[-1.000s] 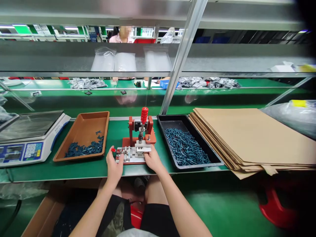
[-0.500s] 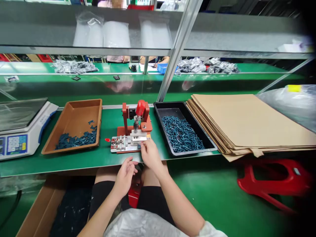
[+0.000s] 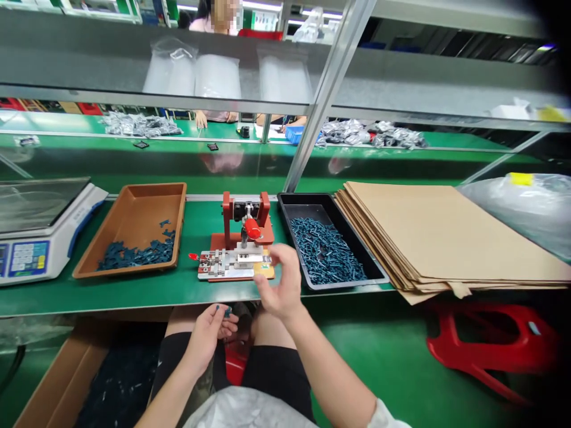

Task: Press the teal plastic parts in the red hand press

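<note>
As the head camera looks down: a seated person works with two bare hands at the near edge of a green workbench
Left hand: low over the lap, below the bench edge; palm turned up; fingertips pinched on small blue parts
Right hand: raised just in front of the red hand press; fingers loosely curled and apart from the thumb; nothing shows in its grip
Red hand press: stands on the bench between two trays; its red knob is tipped down toward the person; a metal fixture plate lies at its foot
Brown tray: left of the press; flat blue pieces lie along its near wall
Black tray: right of the press; holds a pile of blue parts
Farther out: weighing scale at far left; cardboard sheets stacked at right; red stool on the floor below them
</note>
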Motion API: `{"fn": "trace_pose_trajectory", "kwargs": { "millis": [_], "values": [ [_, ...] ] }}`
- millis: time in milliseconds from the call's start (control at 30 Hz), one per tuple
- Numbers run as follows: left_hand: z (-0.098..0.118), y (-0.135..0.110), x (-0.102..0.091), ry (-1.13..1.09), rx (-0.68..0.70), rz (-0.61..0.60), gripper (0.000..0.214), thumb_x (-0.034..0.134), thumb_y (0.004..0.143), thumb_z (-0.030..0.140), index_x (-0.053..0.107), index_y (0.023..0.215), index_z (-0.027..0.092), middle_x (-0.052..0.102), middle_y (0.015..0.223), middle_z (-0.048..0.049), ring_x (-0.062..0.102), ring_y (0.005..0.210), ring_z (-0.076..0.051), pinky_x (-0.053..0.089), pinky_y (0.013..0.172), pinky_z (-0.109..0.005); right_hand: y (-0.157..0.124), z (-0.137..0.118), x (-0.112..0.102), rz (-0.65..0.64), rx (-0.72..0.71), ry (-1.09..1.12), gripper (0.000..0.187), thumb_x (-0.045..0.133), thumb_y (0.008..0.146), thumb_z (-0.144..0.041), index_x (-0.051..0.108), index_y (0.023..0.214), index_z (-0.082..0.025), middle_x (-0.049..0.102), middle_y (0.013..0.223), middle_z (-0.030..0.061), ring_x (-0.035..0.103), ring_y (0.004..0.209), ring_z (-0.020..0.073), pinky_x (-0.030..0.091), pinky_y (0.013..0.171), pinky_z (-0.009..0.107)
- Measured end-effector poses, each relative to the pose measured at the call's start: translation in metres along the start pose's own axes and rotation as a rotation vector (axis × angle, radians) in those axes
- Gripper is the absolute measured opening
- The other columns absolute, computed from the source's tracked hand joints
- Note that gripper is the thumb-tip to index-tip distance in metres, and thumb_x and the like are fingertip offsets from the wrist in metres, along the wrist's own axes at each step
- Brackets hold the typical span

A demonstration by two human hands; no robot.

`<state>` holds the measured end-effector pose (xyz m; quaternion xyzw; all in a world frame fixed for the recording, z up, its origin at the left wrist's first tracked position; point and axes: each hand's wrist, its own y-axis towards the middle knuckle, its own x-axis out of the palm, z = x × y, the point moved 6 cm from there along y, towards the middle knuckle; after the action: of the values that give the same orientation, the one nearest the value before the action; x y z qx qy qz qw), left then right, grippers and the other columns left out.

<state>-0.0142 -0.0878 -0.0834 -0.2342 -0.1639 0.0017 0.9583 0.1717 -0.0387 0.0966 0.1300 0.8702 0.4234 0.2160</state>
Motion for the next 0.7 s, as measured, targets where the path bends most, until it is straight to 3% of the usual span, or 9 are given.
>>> {"fn": "trace_pose_trajectory", "kwargs": {
  "millis": [67,167,300,400,467,567,700],
  "values": [
    [-0.013,-0.003,-0.013,0.097,-0.033,-0.030,0.060,0.076,0.069,0.068,0.063,0.090,0.014,0.074,0.077,-0.0084,0.067,0.062,-0.015,0.050,0.057,-0.023,0.035,-0.008,0.002,-0.064,-0.130,-0.017,0.066,0.055,0.094,-0.056,0.039,0.146,-0.021,0.054,0.131,0.0173,0.052,0.122,0.0343,0.052,0.094,0.052],
    [-0.037,-0.011,-0.034,0.201,-0.108,-0.062,0.062,0.076,0.066,0.070,0.063,0.089,0.014,0.076,0.080,-0.0104,0.068,0.065,-0.016,0.051,0.060,-0.026,0.082,-0.015,0.018,-0.230,-0.251,-0.017,0.059,0.043,0.099,-0.063,0.042,0.145,-0.024,0.063,0.119,0.0115,0.060,0.113,0.0288,0.052,0.097,0.049],
    [-0.054,-0.023,-0.079,0.269,-0.072,0.047,0.062,0.074,0.070,0.067,0.062,0.101,0.015,0.077,0.088,-0.0125,0.070,0.071,-0.018,0.054,0.066,-0.029,0.141,-0.002,0.036,-0.180,-0.128,0.003,0.050,0.027,0.106,-0.056,0.050,0.137,-0.023,0.067,0.098,0.0055,0.068,0.090,0.0199,0.056,0.088,0.039],
    [-0.053,-0.030,-0.131,0.339,0.057,0.225,0.058,0.066,0.076,0.068,0.057,0.103,0.017,0.076,0.089,-0.0123,0.071,0.070,-0.020,0.054,0.066,-0.031,0.173,0.011,0.053,-0.214,-0.017,0.064,0.054,0.024,0.106,-0.058,0.055,0.129,-0.020,0.067,0.091,0.0025,0.069,0.077,0.0144,0.056,0.078,0.033],
    [-0.050,-0.035,-0.172,0.476,0.106,0.349,0.055,0.055,0.081,0.070,0.055,0.100,0.018,0.076,0.090,-0.0123,0.071,0.071,-0.020,0.055,0.067,-0.032,0.183,0.018,0.061,-0.223,0.057,0.113,0.058,0.022,0.105,-0.059,0.060,0.121,-0.018,0.067,0.087,0.0019,0.069,0.071,0.0126,0.056,0.074,0.031],
    [-0.051,-0.044,-0.231,0.703,0.034,0.484,0.052,0.045,0.085,0.069,0.054,0.096,0.019,0.076,0.088,-0.0121,0.072,0.075,-0.022,0.057,0.071,-0.034,0.174,0.025,0.058,-0.154,0.173,0.159,0.053,0.028,0.105,-0.057,0.062,0.116,-0.018,0.068,0.084,0.0024,0.068,0.067,0.0130,0.056,0.071,0.031],
    [-0.052,-0.061,-0.279,0.873,-0.117,0.579,0.036,0.056,0.083,0.056,0.055,0.088,0.021,0.075,0.081,-0.0090,0.074,0.079,-0.025,0.057,0.074,-0.036,0.134,0.019,0.030,0.008,0.185,0.107,0.040,0.044,0.103,-0.051,0.057,0.128,-0.023,0.069,0.101,0.0050,0.070,0.082,0.0180,0.057,0.076,0.037]
  ]
}}
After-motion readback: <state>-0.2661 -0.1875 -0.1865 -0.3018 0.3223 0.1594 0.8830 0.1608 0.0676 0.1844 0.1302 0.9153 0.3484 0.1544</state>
